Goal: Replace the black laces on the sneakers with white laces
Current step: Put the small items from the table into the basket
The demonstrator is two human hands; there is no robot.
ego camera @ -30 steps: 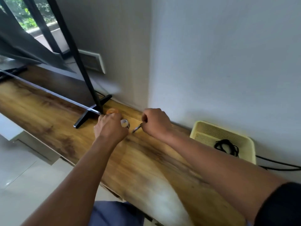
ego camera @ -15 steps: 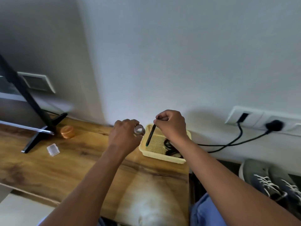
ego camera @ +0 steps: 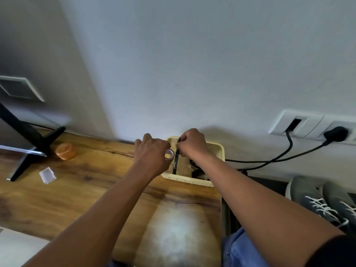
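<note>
Right hand (ego camera: 189,143) pinching slim black pen (ego camera: 175,160) over perforated yellow basket (ego camera: 216,149); left hand (ego camera: 152,151) gripping clear ring (ego camera: 169,153).

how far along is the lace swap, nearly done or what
Looks nearly done: both grey sneakers on the floor already carry white laces, and dark laces lie in the yellow basket. In hand: the right hand lowers a thin black tool into the basket; the left hand holds a small clear ring-like piece. Left: probably just tidying up.

over the yellow basket (ego camera: 215,151) the left hand (ego camera: 152,153) holds a small clear ring (ego camera: 169,153). the right hand (ego camera: 190,143) pinches a thin dark stick (ego camera: 175,160). grey sneakers (ego camera: 323,201) with white laces (ego camera: 319,206) sit lower right.
</note>
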